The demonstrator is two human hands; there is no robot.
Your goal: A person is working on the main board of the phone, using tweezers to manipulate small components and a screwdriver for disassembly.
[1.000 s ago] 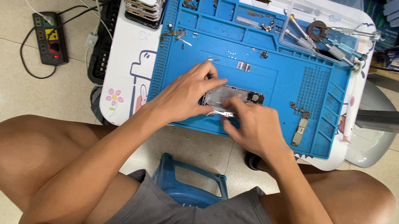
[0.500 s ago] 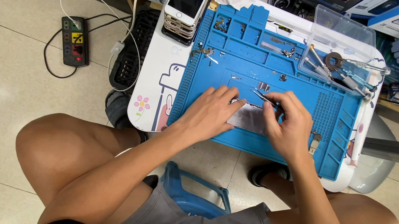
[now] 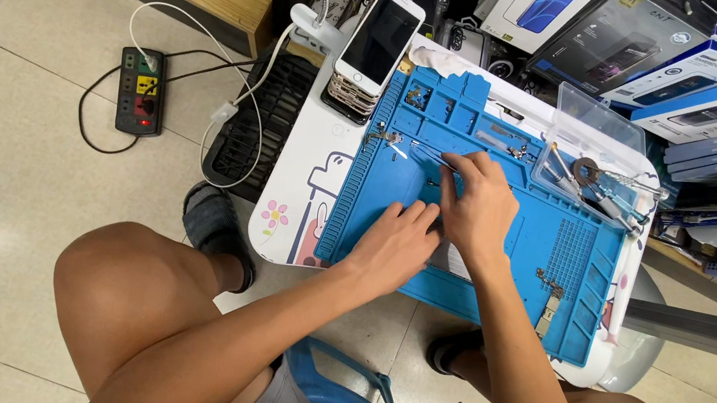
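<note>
Two bare hands at work over a blue repair mat on a small white tabletop.

Nearest, the left hand (image 3: 395, 244) lies flat, fingers spread, on a pale flat part (image 3: 454, 261) mostly hidden beneath it. The right hand (image 3: 476, 206) pinches thin metal tweezers (image 3: 424, 151) above the ribbed silicone mat (image 3: 561, 253), whose moulded wells hold tiny screws. Beyond, a clear plastic box (image 3: 595, 133) holds screwdrivers, and a stack of phones (image 3: 372, 55) stands at the mat's corner.
</note>
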